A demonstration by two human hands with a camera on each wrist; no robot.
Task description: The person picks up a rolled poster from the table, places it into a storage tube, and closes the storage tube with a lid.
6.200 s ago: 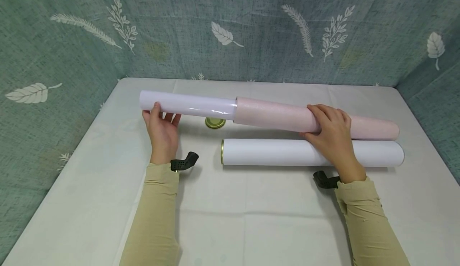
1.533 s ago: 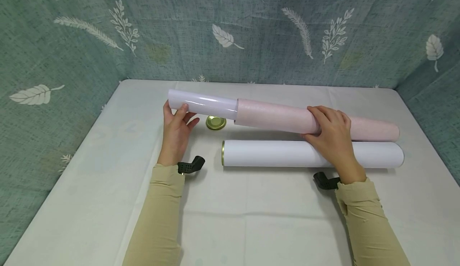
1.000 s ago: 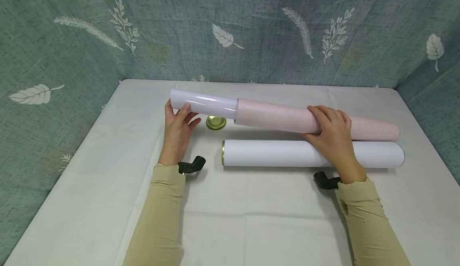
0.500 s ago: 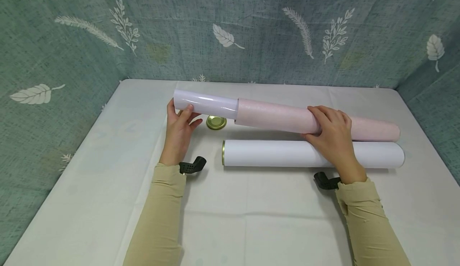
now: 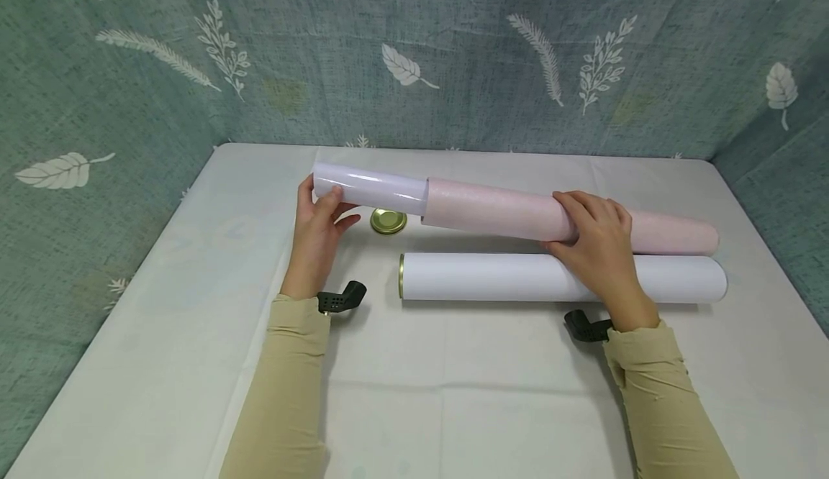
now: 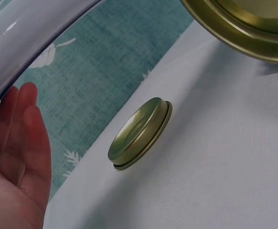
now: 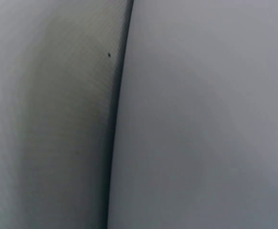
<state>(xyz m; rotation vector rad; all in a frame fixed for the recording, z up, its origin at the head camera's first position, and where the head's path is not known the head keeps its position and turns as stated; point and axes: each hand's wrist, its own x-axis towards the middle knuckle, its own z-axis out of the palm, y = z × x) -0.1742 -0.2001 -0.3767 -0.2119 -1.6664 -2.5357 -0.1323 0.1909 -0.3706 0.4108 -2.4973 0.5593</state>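
A glossy white roll (image 5: 372,186) sticks out of the left mouth of a long pink tube (image 5: 492,209); the rest of it is hidden inside. My left hand (image 5: 314,242) holds the roll's outer end, thumb in front and some fingers behind it. In the left wrist view, fingers (image 6: 31,138) of that hand show beneath the roll's curved side. With fingers over the top, my right hand (image 5: 599,245) grips the pink tube right of its middle. A white tube (image 5: 486,276) with a gold-rimmed left end lies just in front, partly behind my right hand and wrist.
A round gold metal lid (image 5: 388,221) lies on the white-covered table (image 5: 440,393) near the pink tube's mouth; the left wrist view shows it as a lid (image 6: 139,133) with a raised rim. Patterned green cloth (image 5: 414,55) encloses the back and sides.
Over the several seconds shown, my left hand and the white roll have moved right, leaving a shorter length outside the pink tube. In the last half second little differs. My right hand stays put.
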